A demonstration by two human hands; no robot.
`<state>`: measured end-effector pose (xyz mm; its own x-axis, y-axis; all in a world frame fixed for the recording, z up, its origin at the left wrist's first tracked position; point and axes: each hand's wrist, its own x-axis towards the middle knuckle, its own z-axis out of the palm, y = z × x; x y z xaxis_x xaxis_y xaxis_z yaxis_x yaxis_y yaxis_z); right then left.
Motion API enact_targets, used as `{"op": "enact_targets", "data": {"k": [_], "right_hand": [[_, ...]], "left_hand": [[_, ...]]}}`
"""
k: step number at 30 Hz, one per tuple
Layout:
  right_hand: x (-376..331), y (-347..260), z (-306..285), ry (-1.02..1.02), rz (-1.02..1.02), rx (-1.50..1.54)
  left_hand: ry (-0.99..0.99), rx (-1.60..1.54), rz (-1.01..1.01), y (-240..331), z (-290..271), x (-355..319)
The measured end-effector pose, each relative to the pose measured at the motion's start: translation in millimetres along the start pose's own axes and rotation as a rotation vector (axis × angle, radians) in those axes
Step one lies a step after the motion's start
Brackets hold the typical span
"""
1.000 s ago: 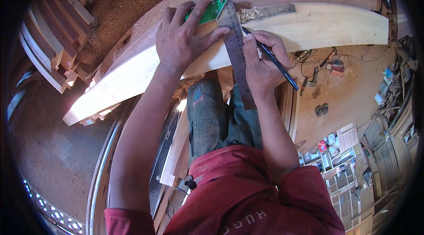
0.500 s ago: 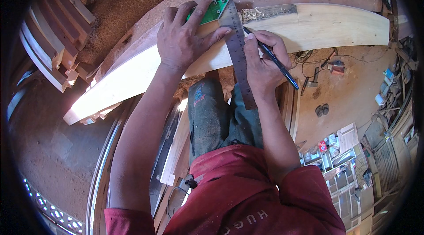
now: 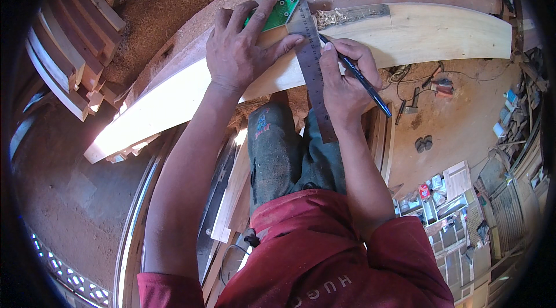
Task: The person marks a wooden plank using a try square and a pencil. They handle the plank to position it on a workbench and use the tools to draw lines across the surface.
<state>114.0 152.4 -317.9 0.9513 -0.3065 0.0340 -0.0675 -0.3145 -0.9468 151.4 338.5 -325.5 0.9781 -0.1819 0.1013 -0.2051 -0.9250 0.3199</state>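
Observation:
A long pale wooden plank (image 3: pixel 428 33) lies across the top of the view. On it sits a try square with a green handle (image 3: pixel 279 13) and a steel blade (image 3: pixel 313 68) that runs down over the plank's near edge. My left hand (image 3: pixel 240 47) presses flat on the green handle and the plank, fingers spread. My right hand (image 3: pixel 343 79) grips a dark pen (image 3: pixel 359 76), its tip touching the plank right beside the blade's right edge.
Wood shavings (image 3: pixel 327 17) lie on the plank by the blade. Stacked boards (image 3: pixel 69 59) stand at the left. Sawdust covers the ground beyond. Tools and cables (image 3: pixel 428 85) lie on the floor at right, with shelves (image 3: pixel 452 209) lower right. My knee (image 3: pixel 272 146) is under the plank.
The pen tip has moved slightly up along the blade's edge. My left hand and the square have stayed put.

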Motion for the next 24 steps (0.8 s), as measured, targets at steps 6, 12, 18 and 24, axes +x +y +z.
{"op": "enact_targets", "data": {"k": [6,12,18,24], "right_hand": [[-0.3,1.0,0.4,-0.002,-0.012,0.003],[-0.7,1.5,0.3,-0.002,-0.025,-0.015],[0.0,0.5,-0.3,0.003,-0.019,-0.011],[-1.7,2.9,0.6,0.015,-0.008,-0.001]], "left_hand": [[0.002,-0.003,-0.002,0.7,-0.3,0.6],[0.008,-0.001,-0.003,0.3,-0.5,0.5],[0.012,0.002,0.004,0.6,0.0,0.7],[0.015,-0.002,-0.007,1.5,-0.2,1.3]]}}
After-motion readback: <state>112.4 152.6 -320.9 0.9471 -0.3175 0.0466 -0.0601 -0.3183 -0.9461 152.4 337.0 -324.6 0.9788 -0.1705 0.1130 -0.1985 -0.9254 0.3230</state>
